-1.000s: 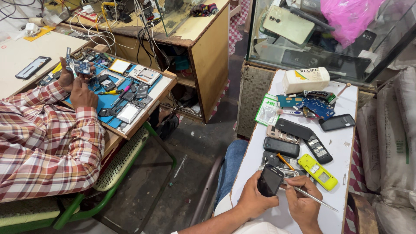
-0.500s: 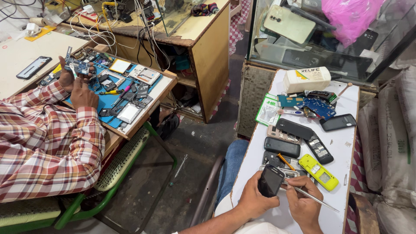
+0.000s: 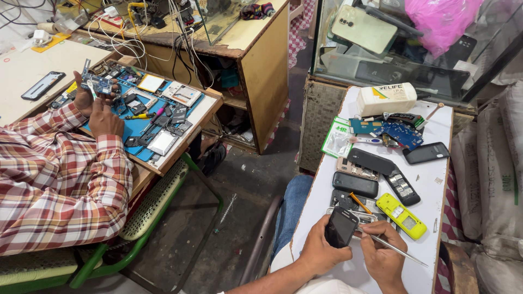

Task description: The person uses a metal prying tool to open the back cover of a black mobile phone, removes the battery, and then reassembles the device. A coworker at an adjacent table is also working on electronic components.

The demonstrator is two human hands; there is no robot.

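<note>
At the near end of the white counter [image 3: 430, 185], the left hand [image 3: 318, 253] has its grip wrapped round a black phone [image 3: 341, 227], and the right hand [image 3: 384, 258] pinches thin metal tweezers [image 3: 395, 249]. A yellow phone [image 3: 401, 215] and dark handsets [image 3: 355, 184] crowd just beyond; bare counter lies rightward.

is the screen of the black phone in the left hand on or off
Off: the black phone in the left hand shows a dark, unlit screen.

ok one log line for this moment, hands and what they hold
left hand: holds black phone | right hand: holds metal tweezers | near: yellow phone | on: white table
</note>
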